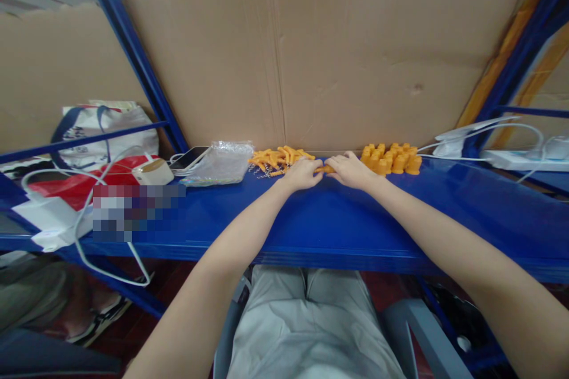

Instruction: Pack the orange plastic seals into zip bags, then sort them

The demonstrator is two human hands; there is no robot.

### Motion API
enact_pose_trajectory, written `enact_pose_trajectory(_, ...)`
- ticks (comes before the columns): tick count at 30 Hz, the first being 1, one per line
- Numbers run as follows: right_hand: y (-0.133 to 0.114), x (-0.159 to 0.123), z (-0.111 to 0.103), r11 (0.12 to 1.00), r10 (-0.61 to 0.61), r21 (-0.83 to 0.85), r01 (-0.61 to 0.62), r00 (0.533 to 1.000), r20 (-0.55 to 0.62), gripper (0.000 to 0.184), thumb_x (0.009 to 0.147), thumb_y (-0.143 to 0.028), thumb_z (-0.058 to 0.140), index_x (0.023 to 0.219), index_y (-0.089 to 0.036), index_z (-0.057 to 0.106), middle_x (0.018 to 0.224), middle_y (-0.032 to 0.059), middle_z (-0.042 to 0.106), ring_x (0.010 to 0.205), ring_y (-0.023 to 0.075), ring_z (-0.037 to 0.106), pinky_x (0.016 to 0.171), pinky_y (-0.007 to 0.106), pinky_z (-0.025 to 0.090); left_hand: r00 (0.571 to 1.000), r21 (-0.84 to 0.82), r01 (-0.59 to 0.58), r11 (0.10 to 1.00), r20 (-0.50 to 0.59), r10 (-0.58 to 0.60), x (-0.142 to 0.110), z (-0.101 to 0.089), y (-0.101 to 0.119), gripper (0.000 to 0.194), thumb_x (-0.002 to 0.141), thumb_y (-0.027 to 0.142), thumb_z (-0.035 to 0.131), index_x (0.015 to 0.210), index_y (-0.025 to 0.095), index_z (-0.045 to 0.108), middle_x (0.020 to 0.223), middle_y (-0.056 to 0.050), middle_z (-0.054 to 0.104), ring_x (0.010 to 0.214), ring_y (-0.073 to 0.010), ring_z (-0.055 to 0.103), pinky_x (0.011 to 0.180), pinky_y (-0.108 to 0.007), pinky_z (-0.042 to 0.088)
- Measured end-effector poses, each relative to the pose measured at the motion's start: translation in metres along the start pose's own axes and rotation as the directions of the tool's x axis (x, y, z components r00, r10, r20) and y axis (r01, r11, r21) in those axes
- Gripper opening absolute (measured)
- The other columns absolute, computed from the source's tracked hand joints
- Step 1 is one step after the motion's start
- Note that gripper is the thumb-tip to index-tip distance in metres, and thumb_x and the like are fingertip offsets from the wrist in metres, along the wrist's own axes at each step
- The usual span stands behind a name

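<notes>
Over the blue shelf top, my left hand (pixel 303 174) and my right hand (pixel 350 170) nearly meet, fingers closed on a small orange piece (pixel 326 169) between them. Most of that piece is hidden by the fingers, so its kind does not show. Beside my left hand lies a heap of orange plastic pieces (pixel 278 157), with small metal chains (pixel 265 172) among them. Just past my right hand stand several upright orange pieces (pixel 391 158) in a tight group, wider at the bottom than at the top.
Clear plastic bags (pixel 224 164) and a phone (pixel 192 158) lie left of the heap. Further left are a red bag (pixel 120 170), white chargers (pixel 47 213) with cables, and a fabric bag (pixel 127 130). Cardboard (pixel 347 59) walls the back; a power strip (pixel 511 160) sits at right.
</notes>
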State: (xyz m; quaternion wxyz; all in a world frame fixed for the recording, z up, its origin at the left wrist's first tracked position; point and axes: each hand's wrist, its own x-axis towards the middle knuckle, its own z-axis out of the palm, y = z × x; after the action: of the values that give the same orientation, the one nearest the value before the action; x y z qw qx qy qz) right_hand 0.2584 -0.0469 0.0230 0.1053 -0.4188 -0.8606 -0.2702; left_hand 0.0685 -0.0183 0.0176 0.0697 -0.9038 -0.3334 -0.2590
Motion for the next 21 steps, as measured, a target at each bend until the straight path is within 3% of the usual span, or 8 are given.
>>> enact_pose_trajectory(4, -0.001, 0.000, 0.007, 0.998, -0.004, 0.061, 0.001, 0.998, 0.057, 0.021, 0.099, -0.024, 0.048, 0.113, -0.015, 0.061, 0.108, 0.0154, 0.072, 0.101, 0.0270, 0.063, 0.081, 0.035, 0.029, 0.999, 0.054, -0.006, 0.999, 0.037, 0.004, -0.003, 0.000, 0.001, 0.014, 0.084, 0.026, 0.054, 0.083, 0.018, 0.066, 0.077, -0.007, 0.069, 0.076, -0.0222, 0.065, 0.079, -0.035, 0.048)
enact_pose_trajectory(8, -0.002, 0.001, -0.001, 0.999, 0.036, 0.027, -0.037, 0.998, 0.044, 0.023, 0.098, -0.021, 0.046, 0.113, -0.016, 0.062, 0.107, 0.0161, 0.072, 0.103, 0.0279, 0.061, 0.084, 0.037, 0.029, 0.990, -0.184, 0.139, 0.973, 0.011, -0.140, 0.004, 0.002, 0.002, 0.011, 0.082, 0.023, 0.059, 0.073, 0.018, 0.061, 0.066, -0.001, 0.062, 0.064, -0.0163, 0.059, 0.065, -0.028, 0.044)
enact_pose_trajectory(13, -0.001, 0.003, -0.011, 0.999, 0.035, -0.020, -0.036, 0.998, -0.049, 0.031, 0.096, -0.012, 0.040, 0.114, -0.017, 0.064, 0.106, 0.0151, 0.072, 0.104, 0.0283, 0.059, 0.092, 0.043, 0.029, 0.932, -0.587, 0.356, 0.727, 0.161, -0.326, 0.010, -0.002, 0.002, 0.021, 0.083, 0.022, 0.061, 0.064, 0.016, 0.055, 0.052, 0.005, 0.049, 0.051, -0.0078, 0.046, 0.052, -0.021, 0.034)
enact_pose_trajectory(17, 0.000, 0.004, -0.014, 0.998, 0.006, -0.064, -0.016, 0.989, -0.149, 0.037, 0.099, -0.012, 0.032, 0.114, -0.019, 0.065, 0.109, 0.0139, 0.071, 0.107, 0.0274, 0.056, 0.096, 0.046, 0.028, 0.912, -0.762, 0.386, 0.520, 0.228, -0.342, 0.008, -0.008, 0.004, 0.021, 0.082, 0.025, 0.065, 0.064, 0.016, 0.058, 0.054, 0.004, 0.050, 0.051, -0.0073, 0.045, 0.051, -0.021, 0.035)
enact_pose_trajectory(21, -0.001, 0.004, -0.017, 0.996, 0.030, -0.078, -0.046, 0.982, -0.186, 0.037, 0.099, -0.011, 0.032, 0.112, -0.019, 0.066, 0.109, 0.0142, 0.071, 0.108, 0.0273, 0.054, 0.098, 0.047, 0.027, 0.909, -0.827, 0.377, 0.417, 0.244, -0.338, 0.007, -0.011, 0.008, 0.020, 0.083, 0.024, 0.061, 0.066, 0.015, 0.061, 0.053, 0.003, 0.050, 0.049, -0.0070, 0.044, 0.050, -0.021, 0.035)
